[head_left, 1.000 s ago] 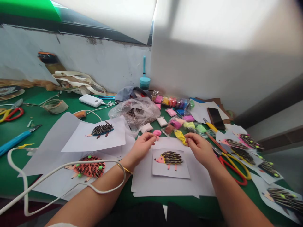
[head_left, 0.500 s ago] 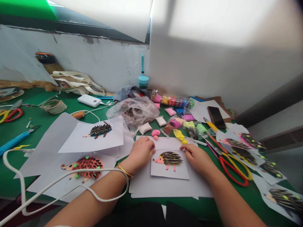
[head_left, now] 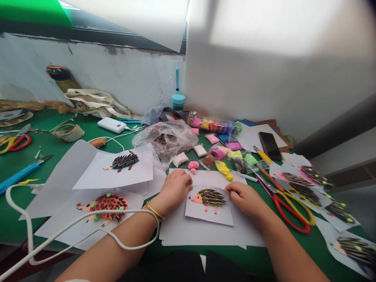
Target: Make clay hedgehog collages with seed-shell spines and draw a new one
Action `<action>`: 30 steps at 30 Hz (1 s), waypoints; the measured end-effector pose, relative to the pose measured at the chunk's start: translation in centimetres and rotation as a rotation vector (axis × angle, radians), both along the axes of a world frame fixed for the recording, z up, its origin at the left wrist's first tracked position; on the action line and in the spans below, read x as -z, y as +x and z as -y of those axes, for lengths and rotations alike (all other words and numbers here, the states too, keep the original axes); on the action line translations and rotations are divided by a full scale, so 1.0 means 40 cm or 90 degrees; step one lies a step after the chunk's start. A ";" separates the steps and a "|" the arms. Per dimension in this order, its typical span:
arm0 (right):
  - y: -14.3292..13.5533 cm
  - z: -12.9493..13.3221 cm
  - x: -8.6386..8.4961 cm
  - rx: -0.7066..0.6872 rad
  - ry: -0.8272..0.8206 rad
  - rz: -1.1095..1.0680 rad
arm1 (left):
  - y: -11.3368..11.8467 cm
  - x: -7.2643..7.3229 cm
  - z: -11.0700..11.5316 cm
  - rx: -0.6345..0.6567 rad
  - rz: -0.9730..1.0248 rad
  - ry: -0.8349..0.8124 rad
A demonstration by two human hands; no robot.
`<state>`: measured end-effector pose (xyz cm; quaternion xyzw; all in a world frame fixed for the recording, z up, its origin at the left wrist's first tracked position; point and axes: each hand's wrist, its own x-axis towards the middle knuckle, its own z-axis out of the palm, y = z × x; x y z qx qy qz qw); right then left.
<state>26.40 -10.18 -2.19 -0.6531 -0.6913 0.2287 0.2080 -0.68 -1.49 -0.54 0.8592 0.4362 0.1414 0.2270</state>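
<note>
In front of me is a small white paper card (head_left: 196, 218) bearing a hedgehog (head_left: 212, 197) with a pink face, pink legs and a back of striped seeds edged in yellow. My left hand (head_left: 177, 187), with a gold bangle at the wrist, is closed at the card's upper left corner, its fingertips partly hidden. My right hand (head_left: 245, 196) pinches the upper right corner between thumb and fingers. Beneath the card lies a stack of larger white sheets (head_left: 182, 235). A pink clay lump (head_left: 193, 165) and yellow clay (head_left: 223, 168) lie just beyond the sheets.
White cable (head_left: 96, 213) loops over my left forearm. Other hedgehog pictures lie left and right. Red and yellow scissors (head_left: 293, 213) rest near my right arm, beside a phone (head_left: 269, 145). A plastic bag of seeds (head_left: 166, 139) and several clay packets stand behind. A blue-handled knife (head_left: 22, 174) lies left.
The hedgehog card has shifted slightly left and turned a little. My right hand has moved a little toward me, its fingers now at the card's corner. My left hand stays almost still.
</note>
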 end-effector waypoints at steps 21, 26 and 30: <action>-0.011 -0.001 -0.021 0.001 -0.042 -0.010 | 0.001 0.004 0.000 -0.002 -0.017 0.028; 0.014 -0.003 -0.011 0.078 0.008 0.007 | -0.002 0.006 0.001 -0.008 -0.007 0.038; 0.048 -0.004 -0.008 0.240 0.032 0.094 | -0.003 0.007 0.001 -0.017 0.021 0.055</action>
